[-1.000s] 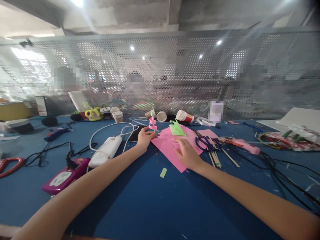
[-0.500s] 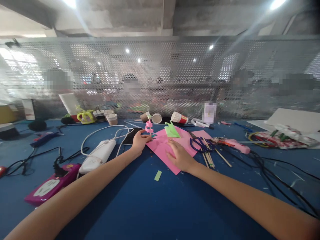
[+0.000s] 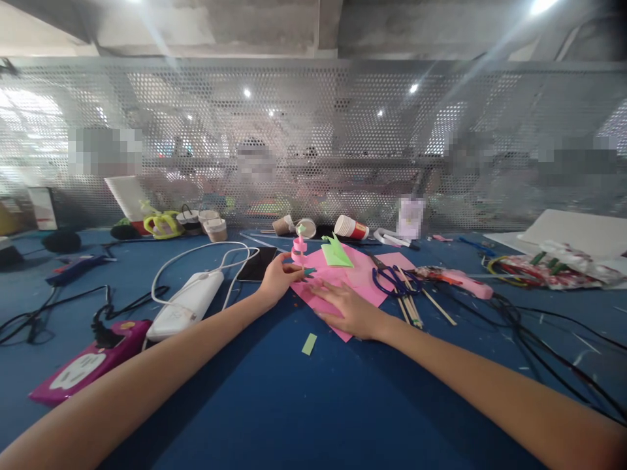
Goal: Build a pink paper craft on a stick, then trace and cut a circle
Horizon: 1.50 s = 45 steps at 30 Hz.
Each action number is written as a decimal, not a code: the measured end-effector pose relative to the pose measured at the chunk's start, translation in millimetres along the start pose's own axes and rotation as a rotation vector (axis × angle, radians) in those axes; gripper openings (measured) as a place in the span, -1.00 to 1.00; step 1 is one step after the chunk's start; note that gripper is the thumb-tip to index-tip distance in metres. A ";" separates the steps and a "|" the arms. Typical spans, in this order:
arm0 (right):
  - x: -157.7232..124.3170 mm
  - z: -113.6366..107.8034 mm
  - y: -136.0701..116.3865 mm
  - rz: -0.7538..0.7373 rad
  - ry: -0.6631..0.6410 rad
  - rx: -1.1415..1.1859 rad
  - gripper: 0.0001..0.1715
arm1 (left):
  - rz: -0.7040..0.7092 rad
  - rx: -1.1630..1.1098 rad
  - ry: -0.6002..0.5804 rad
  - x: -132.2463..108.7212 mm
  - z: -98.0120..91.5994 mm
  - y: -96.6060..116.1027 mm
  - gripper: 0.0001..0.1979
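My left hand (image 3: 277, 281) pinches the lower part of a small paper ornament on a thin stick, with a pink paper spiral (image 3: 298, 250) and a pale green tip. A small dark green cut-out (image 3: 309, 272) shows at its base, close to my fingertips. Flat on the pink paper sheet (image 3: 368, 287) lies my right hand (image 3: 351, 309), fingers stretched out toward the ornament. Behind that hand, a folded bright green paper piece (image 3: 337, 254) rests on the sheet. Scissors with blue handles (image 3: 396, 281) lie at the sheet's right edge, beside several thin wooden sticks (image 3: 411, 307).
A pink glue gun (image 3: 465, 283) with black cables lies to the right. On the left are a white power strip (image 3: 189, 305), a purple socket box (image 3: 91, 365) and a dark phone-like slab (image 3: 257, 264). Paper cups (image 3: 350, 227) stand and lie along the perforated metal screen (image 3: 313, 117).
My left hand has moved slightly right with the spiral ornament. My right hand has slid left across the pink sheet, closer to the ornament's base. The camera view has shifted a little.
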State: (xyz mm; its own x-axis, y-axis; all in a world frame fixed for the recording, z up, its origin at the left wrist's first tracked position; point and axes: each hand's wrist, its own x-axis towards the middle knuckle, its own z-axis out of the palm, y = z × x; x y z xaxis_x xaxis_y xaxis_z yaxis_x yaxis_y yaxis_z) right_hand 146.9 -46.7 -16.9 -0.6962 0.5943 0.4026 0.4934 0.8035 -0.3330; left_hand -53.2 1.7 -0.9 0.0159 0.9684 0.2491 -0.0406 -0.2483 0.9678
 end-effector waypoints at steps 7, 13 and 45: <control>-0.9 0.8 -2.9 0.011 0.047 -0.027 -0.26 | 0.018 0.002 0.075 1.1 -1.3 -2.0 -0.55; -1.1 1.5 -5.7 0.032 0.033 -0.092 -0.29 | 0.020 0.000 0.142 4.9 -4.3 -5.6 -0.58; 46.8 -159.2 86.5 0.949 0.585 0.258 -0.72 | -0.049 -0.032 0.095 4.9 0.0 -1.1 -0.59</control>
State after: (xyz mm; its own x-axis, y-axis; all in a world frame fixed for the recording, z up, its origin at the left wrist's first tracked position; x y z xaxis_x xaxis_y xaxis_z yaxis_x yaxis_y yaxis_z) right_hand 240.0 55.9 108.8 0.2828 0.9364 0.2078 0.5219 0.0316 -0.8524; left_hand -53.0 6.7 -0.8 -0.0764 0.9777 0.1958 -0.0745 -0.2014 0.9767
